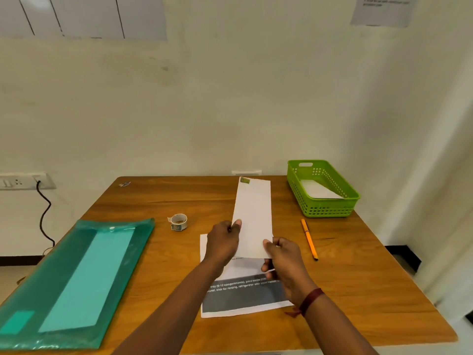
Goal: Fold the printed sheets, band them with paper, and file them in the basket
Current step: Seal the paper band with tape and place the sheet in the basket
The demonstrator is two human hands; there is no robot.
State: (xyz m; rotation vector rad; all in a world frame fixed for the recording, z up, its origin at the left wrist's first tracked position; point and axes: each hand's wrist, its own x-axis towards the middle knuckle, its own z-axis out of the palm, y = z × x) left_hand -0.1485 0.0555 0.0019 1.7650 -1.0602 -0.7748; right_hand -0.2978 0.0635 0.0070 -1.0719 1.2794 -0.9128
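Above the table centre: a long white paper strip (253,216) is held up, a small greenish tab at its far end.
Left hand (223,243): thumb and fingers pinched on the strip's left edge, near its lower part.
Right hand (284,262): closed on the strip's near right corner; hands close together, not touching.
Printed sheet (243,295): flat on the table (358,278) under both hands, text side up, not yet folded as far as I can judge.
Basket (323,188): green, far right corner, well apart from the hands; white paper already lies inside.
Tape roll (178,222): left of the strip, untouched.
Pen (309,239): right of the hands, near the table's middle.
Green folder (74,280): left side, holding pale sheets.
Risk 1: the strip is limp and gripped only at its near end; the far end could droop, curl or crease.
Risk 2: banding an unfolded sheet would go loose.
Risk 3: a forearm could drag the sheet askew.
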